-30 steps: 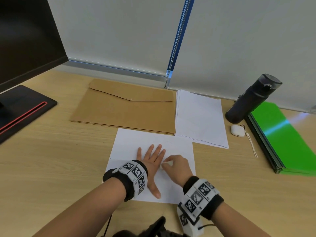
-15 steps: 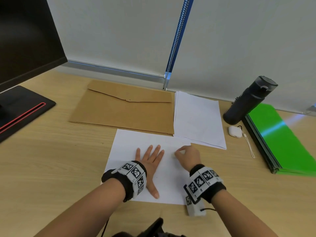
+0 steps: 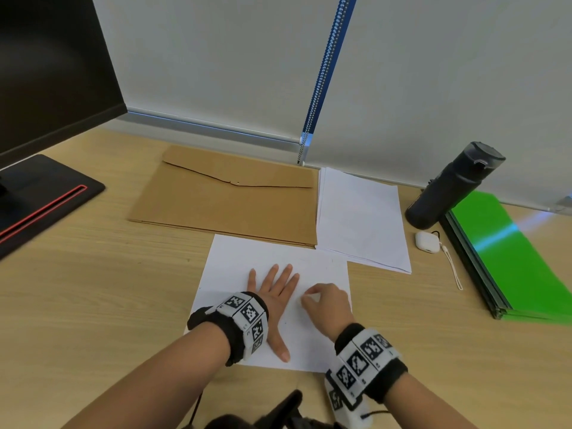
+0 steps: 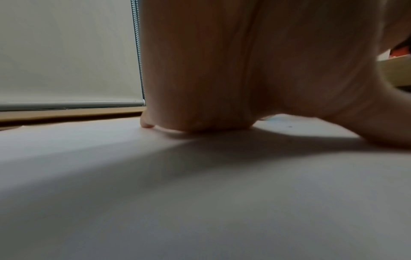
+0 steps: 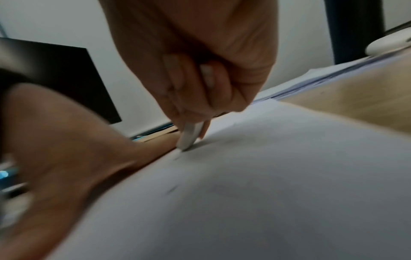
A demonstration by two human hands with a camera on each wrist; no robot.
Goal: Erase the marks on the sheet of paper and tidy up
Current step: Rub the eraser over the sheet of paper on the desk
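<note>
Right hand [image 3: 328,303] erasing a sheet of paper [image 3: 235,267] on the wooden desk [image 3: 93,289].
The left hand [image 3: 277,292] lay flat on the sheet, fingers straight and spread, pressing it down. The right hand's curled fingers [image 5: 177,84] pinched a white eraser [image 5: 189,134], its tip touching the paper just beside the left hand. A brown envelope [image 3: 229,199] lay behind the sheet.

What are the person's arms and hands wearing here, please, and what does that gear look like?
Both forearms are bare, with no sleeves or gloves. Each wrist carries a black padded band topped by white blocks printed with black square-patterned markers: left wrist, right wrist. A thin black cable trails from the right unit.
</note>
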